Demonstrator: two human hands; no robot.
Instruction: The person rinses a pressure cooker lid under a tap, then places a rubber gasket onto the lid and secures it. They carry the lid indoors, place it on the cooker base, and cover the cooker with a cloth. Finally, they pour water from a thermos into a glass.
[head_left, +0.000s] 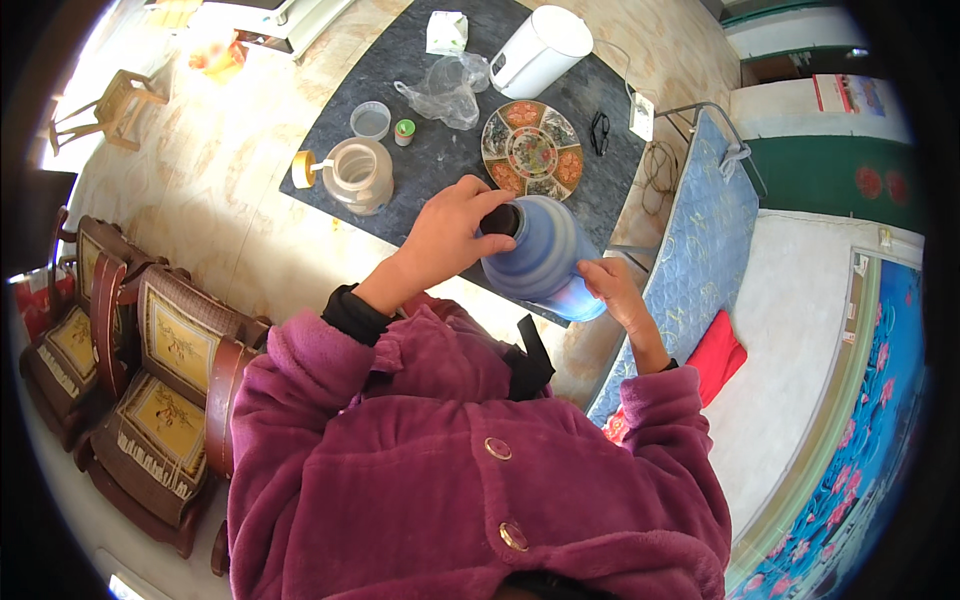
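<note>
A big blue ribbed water jug is held in front of my body at the near side of the dark table. Its dark round top tilts toward the upper left; whether that is a cap or an open mouth I cannot tell. My left hand curls fingers and thumb around this top. Lower down, my right hand grips the jug's right side, its fingers partly hidden. Left of the jug, a clear plastic jar stands uncovered on the table, with a yellow lid beside it.
Also on the table are a divided snack tray, a white appliance, a plastic bag, a clear cup, a small green-topped container and glasses. A folding bed stands right; wooden chairs are left.
</note>
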